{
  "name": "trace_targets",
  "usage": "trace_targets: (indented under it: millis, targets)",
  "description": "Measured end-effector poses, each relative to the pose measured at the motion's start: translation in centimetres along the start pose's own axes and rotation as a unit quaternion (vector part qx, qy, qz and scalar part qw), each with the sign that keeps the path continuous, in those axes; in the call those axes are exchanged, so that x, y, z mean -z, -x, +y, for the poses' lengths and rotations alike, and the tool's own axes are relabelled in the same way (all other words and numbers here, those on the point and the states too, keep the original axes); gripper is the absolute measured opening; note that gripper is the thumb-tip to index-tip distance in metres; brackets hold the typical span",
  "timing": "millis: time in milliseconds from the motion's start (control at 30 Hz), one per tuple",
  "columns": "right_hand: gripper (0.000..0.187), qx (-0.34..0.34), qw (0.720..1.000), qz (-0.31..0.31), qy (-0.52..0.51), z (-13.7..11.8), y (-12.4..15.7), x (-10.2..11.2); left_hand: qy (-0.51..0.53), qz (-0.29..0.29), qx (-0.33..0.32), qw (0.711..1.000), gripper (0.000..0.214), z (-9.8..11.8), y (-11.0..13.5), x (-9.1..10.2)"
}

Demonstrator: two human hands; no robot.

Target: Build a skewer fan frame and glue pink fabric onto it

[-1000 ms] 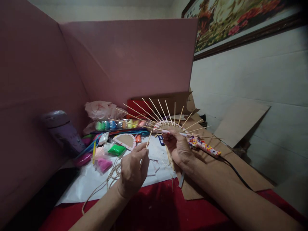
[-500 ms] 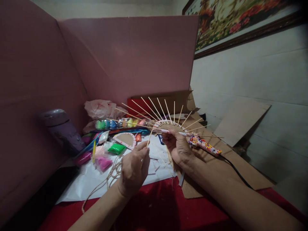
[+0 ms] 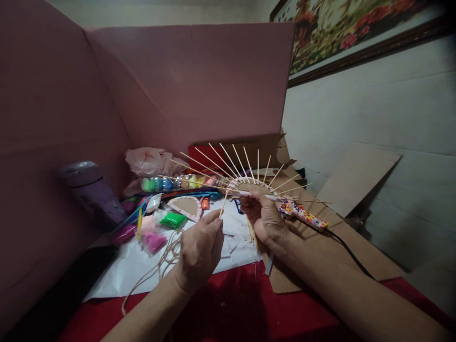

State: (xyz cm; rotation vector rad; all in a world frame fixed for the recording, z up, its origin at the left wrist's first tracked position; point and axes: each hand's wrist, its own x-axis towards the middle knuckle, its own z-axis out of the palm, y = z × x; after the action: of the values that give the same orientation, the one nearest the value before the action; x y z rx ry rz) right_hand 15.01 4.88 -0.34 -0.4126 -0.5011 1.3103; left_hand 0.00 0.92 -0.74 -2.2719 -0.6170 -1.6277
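My right hand (image 3: 261, 213) grips a half-round cardboard piece (image 3: 240, 189) with a pink-and-white edge, thumb on its face. Several thin wooden sticks (image 3: 258, 166) fan outward from its curved rim. Closed in a pinch, my left hand (image 3: 201, 249) holds a single wooden stick (image 3: 223, 205), whose upper end points at the left end of the half-round piece; whether it touches cannot be made out. Below my right hand, several loose sticks (image 3: 252, 235) lie on the white paper (image 3: 117, 280). A second half-round cardboard piece (image 3: 187, 206) rests to the left, beyond my left hand.
A flower-patterned glue gun (image 3: 306, 217) with a black cord lies on brown cardboard (image 3: 356, 247) at right. Twine (image 3: 167, 256), a green clay packet (image 3: 173, 220) and a pink packet (image 3: 155, 242) are on the left. A purple bottle (image 3: 92, 194) stands near the pink partition (image 3: 192, 85).
My left hand has shifted slightly right, bringing the stick's tip closer to the half-round piece. My right hand and the fanned sticks stay almost still.
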Motion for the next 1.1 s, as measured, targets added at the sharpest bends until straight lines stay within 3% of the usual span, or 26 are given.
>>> trace_targets:
  millis: [733, 1100]
  targets:
    - [0.004, -0.001, 1.0, 0.022, 0.001, 0.03, 0.02, 0.25, -0.043, 0.007, -0.024, 0.999, 0.04, -0.55, 0.38, 0.38]
    - [0.009, 0.013, 1.0, -0.006, 0.02, -0.01, 0.21, -0.06, -0.032, 0.011, -0.011, 0.999, 0.039, -0.53, 0.0, 0.5]
